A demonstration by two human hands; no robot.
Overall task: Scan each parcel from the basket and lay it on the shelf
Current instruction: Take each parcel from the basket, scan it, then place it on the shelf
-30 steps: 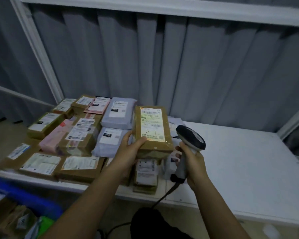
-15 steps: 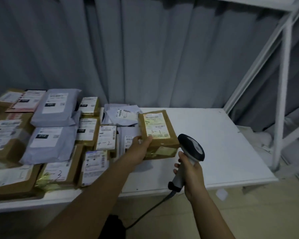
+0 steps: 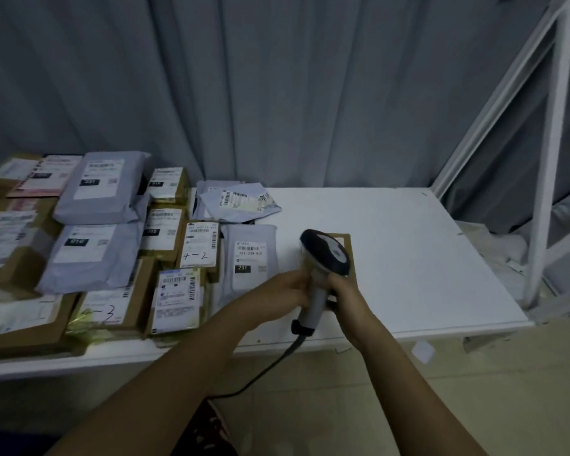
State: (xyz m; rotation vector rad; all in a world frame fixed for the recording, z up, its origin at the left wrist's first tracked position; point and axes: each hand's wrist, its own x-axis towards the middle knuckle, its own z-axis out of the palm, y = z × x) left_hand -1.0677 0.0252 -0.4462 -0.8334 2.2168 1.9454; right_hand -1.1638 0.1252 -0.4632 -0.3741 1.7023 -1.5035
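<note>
Head view: we see many parcels (image 3: 89, 255) already lying on the shelf (image 3: 425, 258). Our left hand (image 3: 287, 287) sets a box (image 3: 349, 255) down right of them; right hand (image 3: 343, 291) grips the scanner (image 3: 323, 268). Basket unseen, remainder unknown.

one scanner (image 3: 326, 255), two hands, many parcels

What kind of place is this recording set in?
Probably a parcel pickup or sorting point: labelled parcels with handwritten codes cover a white shelf, and a barcode scanner is in hand.
</note>
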